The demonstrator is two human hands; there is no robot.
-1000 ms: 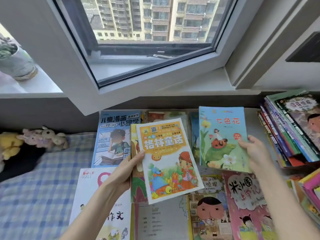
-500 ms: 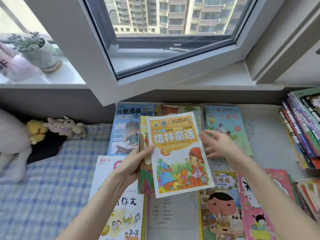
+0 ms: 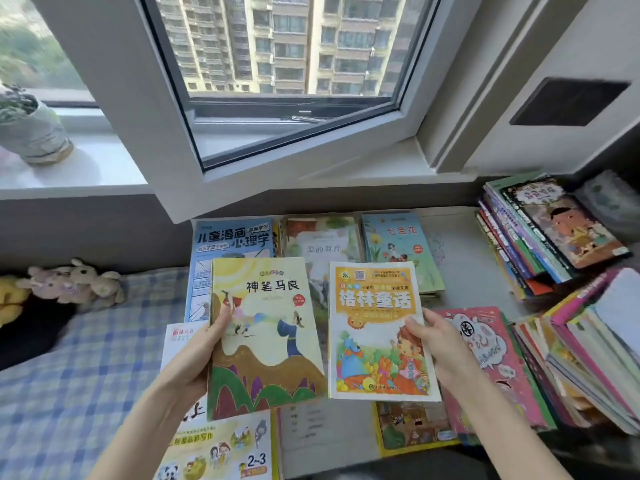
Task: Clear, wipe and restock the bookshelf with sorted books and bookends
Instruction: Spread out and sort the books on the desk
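My left hand [image 3: 199,348] grips the left edge of a pale yellow book [image 3: 266,341] with a brown hill and a robed figure on its cover. My right hand [image 3: 438,344] grips the right edge of an orange-titled fairy-tale book [image 3: 377,334]. Both books are held side by side, covers up, above other books spread flat on the surface: a blue comic book [image 3: 232,240], a green-framed book [image 3: 323,244], a light blue flower book [image 3: 398,244] and a pink book [image 3: 485,348].
Two stacks of books sit at the right, one at the back [image 3: 540,237] and one nearer [image 3: 595,355]. A checked blue cloth [image 3: 86,358] with plush toys [image 3: 72,282] lies at the left. A potted plant [image 3: 29,129] stands on the sill under the open window frame [image 3: 166,133].
My right hand left the light blue flower book on the surface and took the orange-titled book off my left hand's pile, uncovering the pale yellow book that my left hand keeps.
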